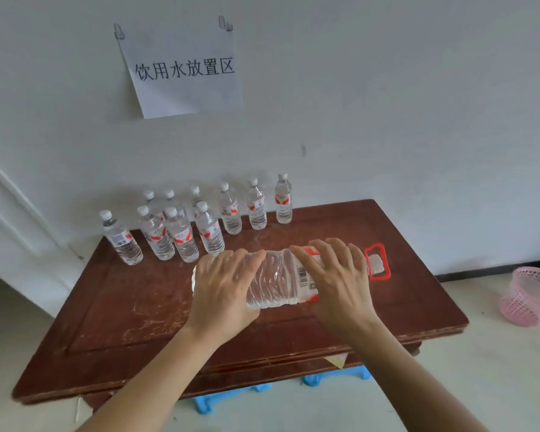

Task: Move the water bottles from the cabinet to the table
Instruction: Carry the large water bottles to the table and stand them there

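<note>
Head view: left hand and right hand both wrap the big bottle lying sideways over the table — best tip it upright slowly, base down, clear of the small bottles.

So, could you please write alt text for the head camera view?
Both hands, left hand and right hand, grip a large water bottle lying sideways over a wooden table; small bottles stand upright near the wall.
</note>
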Tool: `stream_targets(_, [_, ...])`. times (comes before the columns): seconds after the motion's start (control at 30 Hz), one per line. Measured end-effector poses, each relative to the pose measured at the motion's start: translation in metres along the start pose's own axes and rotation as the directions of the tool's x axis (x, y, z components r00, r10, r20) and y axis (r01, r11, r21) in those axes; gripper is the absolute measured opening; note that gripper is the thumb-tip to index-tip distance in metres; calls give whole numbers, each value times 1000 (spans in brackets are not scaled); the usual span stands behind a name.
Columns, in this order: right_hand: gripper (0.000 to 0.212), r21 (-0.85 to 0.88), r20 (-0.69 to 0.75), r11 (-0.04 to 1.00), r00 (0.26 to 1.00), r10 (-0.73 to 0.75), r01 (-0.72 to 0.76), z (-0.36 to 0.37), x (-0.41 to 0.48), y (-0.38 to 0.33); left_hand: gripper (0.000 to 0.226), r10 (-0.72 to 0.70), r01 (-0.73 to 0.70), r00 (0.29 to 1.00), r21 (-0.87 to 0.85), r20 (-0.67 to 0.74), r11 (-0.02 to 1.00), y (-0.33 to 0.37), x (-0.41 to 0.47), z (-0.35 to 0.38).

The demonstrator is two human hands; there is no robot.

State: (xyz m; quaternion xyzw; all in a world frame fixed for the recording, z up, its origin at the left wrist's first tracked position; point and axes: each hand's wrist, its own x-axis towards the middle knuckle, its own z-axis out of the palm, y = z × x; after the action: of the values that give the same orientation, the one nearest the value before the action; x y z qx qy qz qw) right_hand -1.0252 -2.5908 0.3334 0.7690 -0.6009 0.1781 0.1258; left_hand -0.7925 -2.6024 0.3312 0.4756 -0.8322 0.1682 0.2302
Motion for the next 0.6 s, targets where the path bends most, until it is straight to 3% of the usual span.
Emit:
stream_targets(0.27, [103, -16, 125, 1000, 992, -7, 9, 94, 99, 7, 80, -53, 62, 997, -166, 62, 984, -84, 46, 105])
stream_targets(0.4, [100, 140, 58, 963, 972, 226, -232, 143, 122, 8, 87, -89, 122, 986, -241, 143, 963, -128, 69, 152])
stream_targets(0.5, [106, 355, 93, 775, 845, 526, -522, 167, 122, -6, 91, -106, 164, 968, -254, 227, 953, -150, 81, 179])
stream_targets(0.6, [118, 645, 221, 369, 625, 749, -669, 180, 127, -24, 92, -98, 188, 947, -279, 305, 942, -160, 88, 200])
